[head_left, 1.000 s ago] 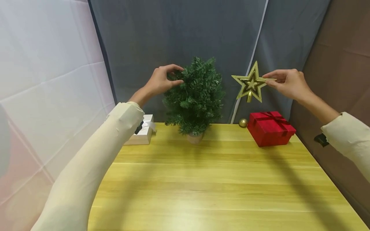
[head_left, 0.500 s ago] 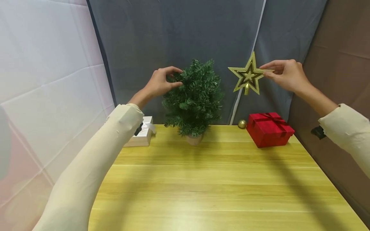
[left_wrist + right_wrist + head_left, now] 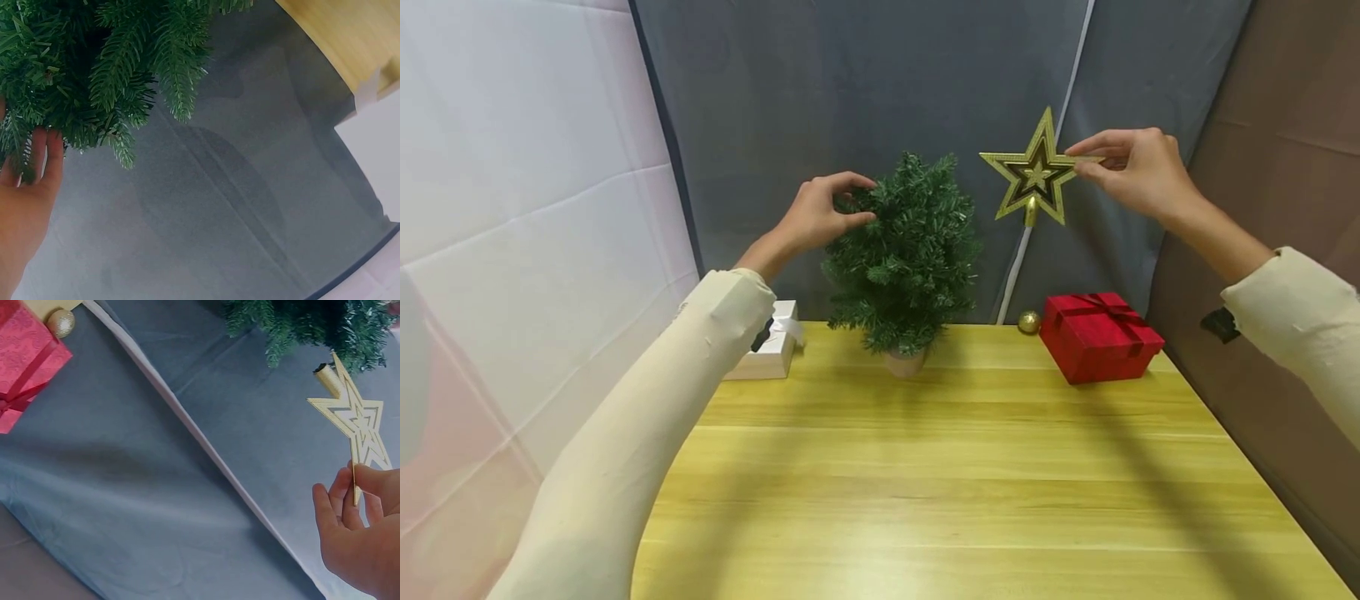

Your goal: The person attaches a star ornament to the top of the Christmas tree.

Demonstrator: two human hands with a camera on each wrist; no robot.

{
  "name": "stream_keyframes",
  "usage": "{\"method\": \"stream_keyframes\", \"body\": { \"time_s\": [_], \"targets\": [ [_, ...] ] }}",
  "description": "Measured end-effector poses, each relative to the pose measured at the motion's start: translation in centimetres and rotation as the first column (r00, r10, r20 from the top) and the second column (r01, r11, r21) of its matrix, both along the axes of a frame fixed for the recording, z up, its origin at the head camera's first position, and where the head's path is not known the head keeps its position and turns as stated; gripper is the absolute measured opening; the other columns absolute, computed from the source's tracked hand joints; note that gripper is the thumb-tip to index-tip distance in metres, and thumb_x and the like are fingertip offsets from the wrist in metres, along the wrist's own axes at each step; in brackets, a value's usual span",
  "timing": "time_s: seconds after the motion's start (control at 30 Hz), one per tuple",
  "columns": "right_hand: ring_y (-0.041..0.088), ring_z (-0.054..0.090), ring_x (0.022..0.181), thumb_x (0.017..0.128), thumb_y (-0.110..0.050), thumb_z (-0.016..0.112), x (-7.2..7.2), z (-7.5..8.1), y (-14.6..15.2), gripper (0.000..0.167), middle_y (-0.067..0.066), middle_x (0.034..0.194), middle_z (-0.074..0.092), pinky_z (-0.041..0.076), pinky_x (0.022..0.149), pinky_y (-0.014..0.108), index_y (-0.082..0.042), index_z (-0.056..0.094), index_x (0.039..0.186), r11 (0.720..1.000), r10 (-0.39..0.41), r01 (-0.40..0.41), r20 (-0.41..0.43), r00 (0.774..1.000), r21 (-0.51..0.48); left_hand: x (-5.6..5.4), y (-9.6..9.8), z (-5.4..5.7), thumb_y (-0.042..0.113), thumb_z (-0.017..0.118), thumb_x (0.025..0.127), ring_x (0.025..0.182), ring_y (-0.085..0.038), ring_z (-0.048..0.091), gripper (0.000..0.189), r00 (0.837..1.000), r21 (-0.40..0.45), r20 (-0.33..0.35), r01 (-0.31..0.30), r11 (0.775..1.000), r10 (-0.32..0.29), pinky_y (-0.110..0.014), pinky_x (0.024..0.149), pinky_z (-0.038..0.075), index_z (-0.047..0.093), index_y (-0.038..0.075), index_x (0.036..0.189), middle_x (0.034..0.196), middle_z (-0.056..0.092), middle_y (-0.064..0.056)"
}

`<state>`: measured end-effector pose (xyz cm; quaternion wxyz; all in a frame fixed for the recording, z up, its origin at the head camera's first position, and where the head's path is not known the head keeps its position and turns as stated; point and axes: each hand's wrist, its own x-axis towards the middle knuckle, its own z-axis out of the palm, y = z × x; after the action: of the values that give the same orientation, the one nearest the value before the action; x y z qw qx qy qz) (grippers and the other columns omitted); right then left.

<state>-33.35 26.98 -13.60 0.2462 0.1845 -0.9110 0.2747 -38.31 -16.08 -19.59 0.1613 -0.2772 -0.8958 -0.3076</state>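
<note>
A small green artificial Christmas tree [image 3: 904, 250] stands upright in a pale pot [image 3: 905, 362] at the back of the table. My left hand [image 3: 820, 208] holds the tree's upper left side, thumb and fingers curved about its branches. Needles hide some of those fingertips in the left wrist view, where the hand [image 3: 28, 206] shows at the left edge. Right of the tree and raised to about its top, a gold star tree topper [image 3: 1035, 173] hangs in the air, its socket pointing down. My right hand [image 3: 1146, 171] pinches the star's right point between thumb and fingers.
On the right stands a red gift box [image 3: 1101, 337] with a dark red ribbon, beside a small gold ball [image 3: 1029, 322]. A white box [image 3: 769, 354] with a white ribbon sits at the left, partly behind my left sleeve. Grey cloth [image 3: 850, 75] hangs behind the wooden table [image 3: 917, 475].
My right hand has risen and shifted slightly left, carrying the star up from just above the red box to the height of the treetop. My left hand stays at the tree.
</note>
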Motion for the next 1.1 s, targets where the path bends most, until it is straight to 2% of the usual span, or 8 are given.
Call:
{"method": "stream_keyframes", "body": {
  "time_s": [0.2,0.33,0.43,0.57,0.77,0.9,1.1],
  "targets": [
    [-0.012,0.062,0.080,0.102,-0.031,0.069,-0.2,1.2,-1.0,0.032,-0.008,0.109,0.077,0.044,0.064,0.017,-0.016,0.076,0.129,1.000,0.021,-0.021,-0.026,0.999,-0.010,0.0,0.0,0.3,0.026,0.076,0.098,0.127,-0.025,0.058,0.049,1.000,0.011,-0.004,-0.008,1.000,0.008,-0.049,0.105,0.048,0.062,0.019,0.144,0.146,0.059,-0.003],
    [-0.013,0.062,0.083,0.101,-0.030,0.070,-0.1,2.0,-1.7,0.030,-0.021,0.100,0.073,0.044,0.068,0.017,-0.017,0.077,0.128,0.998,0.042,-0.044,-0.035,0.998,-0.046,-0.1,0.0,0.4,0.026,0.077,0.098,0.124,-0.024,0.060,0.049,1.000,0.009,-0.011,-0.006,1.000,0.006,-0.049,0.104,0.048,0.062,0.018,0.143,0.145,0.060,-0.004],
    [-0.013,0.062,0.084,0.101,-0.029,0.070,0.0,2.5,-2.1,0.029,-0.025,0.097,0.070,0.043,0.068,0.018,-0.018,0.077,0.127,0.996,0.044,-0.047,-0.042,0.998,-0.073,-0.2,0.2,0.5,0.026,0.077,0.097,0.123,-0.024,0.061,0.049,1.000,0.008,-0.012,0.002,1.000,-0.002,-0.048,0.103,0.049,0.062,0.018,0.143,0.144,0.060,-0.004],
    [-0.012,0.062,0.085,0.101,-0.031,0.070,-0.2,3.0,-2.7,0.029,-0.022,0.100,0.071,0.042,0.069,0.019,-0.019,0.077,0.126,0.996,0.043,-0.048,-0.065,0.997,-0.074,-0.3,0.3,0.3,0.025,0.078,0.097,0.121,-0.024,0.061,0.049,1.000,0.012,-0.014,0.000,1.000,0.000,-0.048,0.102,0.049,0.063,0.018,0.143,0.143,0.061,-0.004],
    [-0.014,0.061,0.087,0.101,-0.031,0.071,-0.7,3.2,-3.7,0.030,-0.005,0.119,0.076,0.042,0.072,0.017,-0.019,0.077,0.127,0.996,0.054,-0.060,-0.071,0.996,-0.072,-0.2,0.3,0.2,0.025,0.078,0.097,0.123,-0.024,0.061,0.049,1.000,0.012,-0.005,-0.014,1.000,0.014,-0.049,0.103,0.049,0.063,0.018,0.143,0.144,0.061,-0.004],
    [-0.015,0.060,0.086,0.101,-0.030,0.071,-1.1,3.2,-4.3,0.030,0.004,0.125,0.075,0.042,0.072,0.017,-0.018,0.077,0.128,0.995,0.059,-0.064,-0.073,0.996,-0.071,-0.1,0.2,0.1,0.025,0.077,0.097,0.124,-0.025,0.061,0.049,1.000,0.014,-0.002,-0.016,1.000,0.016,-0.049,0.104,0.049,0.062,0.018,0.143,0.145,0.060,-0.004],
    [-0.014,0.059,0.086,0.101,-0.031,0.070,-1.7,3.4,-4.8,0.031,0.003,0.122,0.076,0.041,0.073,0.018,-0.019,0.076,0.129,0.997,0.047,-0.052,-0.076,0.996,-0.065,0.0,0.3,0.1,0.025,0.077,0.097,0.125,-0.025,0.060,0.050,1.000,0.016,0.004,-0.012,1.000,0.012,-0.049,0.104,0.049,0.062,0.018,0.144,0.145,0.060,-0.004]
  ]
}}
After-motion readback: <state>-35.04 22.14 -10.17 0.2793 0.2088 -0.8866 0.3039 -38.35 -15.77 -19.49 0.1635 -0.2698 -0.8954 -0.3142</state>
